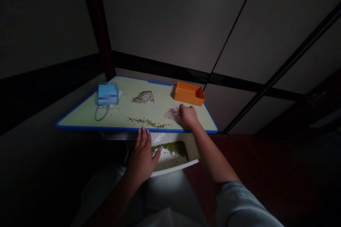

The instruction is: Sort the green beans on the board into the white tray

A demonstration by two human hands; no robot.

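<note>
Green board (80, 117) with blue rim; white tray (174, 168) just below its front edge, holding green beans (170, 149). On board: orange box (188, 94) at far edge, blurred blue packet (107, 94) with cable (100, 115) at left, bean heap (142, 96) mid-board, bean trail (147, 123) near front edge. Left hand (141, 159) open, fingertips at front edge above tray, nothing gripped. Right hand (188, 116) curled on board beside pale translucent scrap (172, 114); hold on anything: cannot tell.

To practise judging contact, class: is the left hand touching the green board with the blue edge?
Touching. The head view shows the left hand with its fingertips lying on the blue front edge of the green board, with no gap visible.
</note>
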